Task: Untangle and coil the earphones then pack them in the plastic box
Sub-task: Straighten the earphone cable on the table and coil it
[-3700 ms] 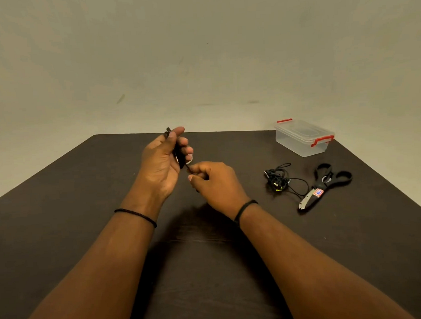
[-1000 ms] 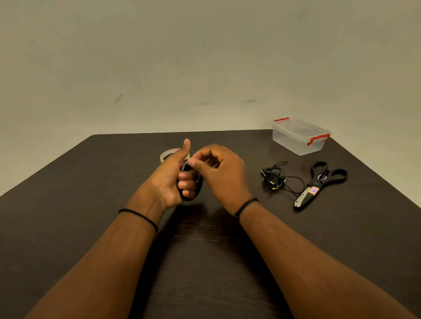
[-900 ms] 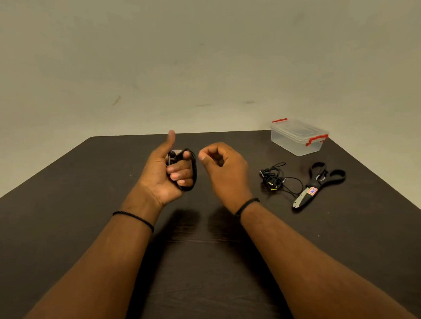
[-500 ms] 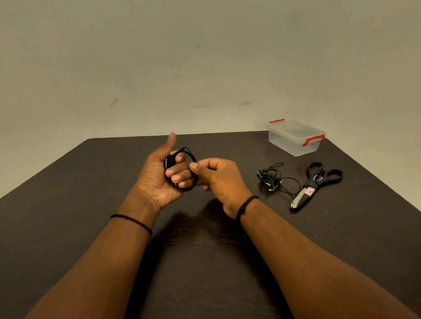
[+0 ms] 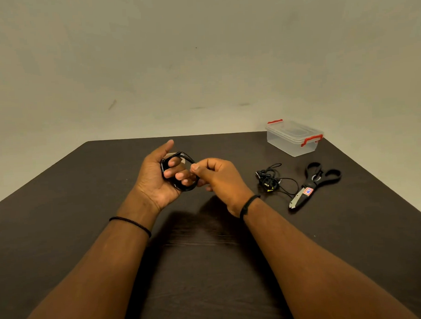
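In the head view, the left hand (image 5: pixel 158 176) is raised a little above the dark table (image 5: pixel 62 214), palm turned to the person. Its fingers are curled through a coil of black earphone cable (image 5: pixel 191 187), and the thumb points up toward 12 o'clock. The right hand (image 5: pixel 218 176) is just beside it, at 3 o'clock from the coil. Its thumb and forefinger are pinched together at the coil's outer edge, on the loose end of the cable as far as I can see; the end itself is too small to tell.

About a second ago the right hand was apart from the coil and held nothing. Half a second ago it came back, and now it is on the cable again. I judge that it is laying or tucking one of the last turns, so the coiling of this pair is near its end.

A second, tangled bundle of earphones (image 5: pixel 269 181) lies on the table at 3 o'clock from the hands, with scissors (image 5: pixel 312 186) near it on the right. The plastic box (image 5: pixel 293 139) stands at 1 o'clock, with its lid on, so packing is not yet begun.
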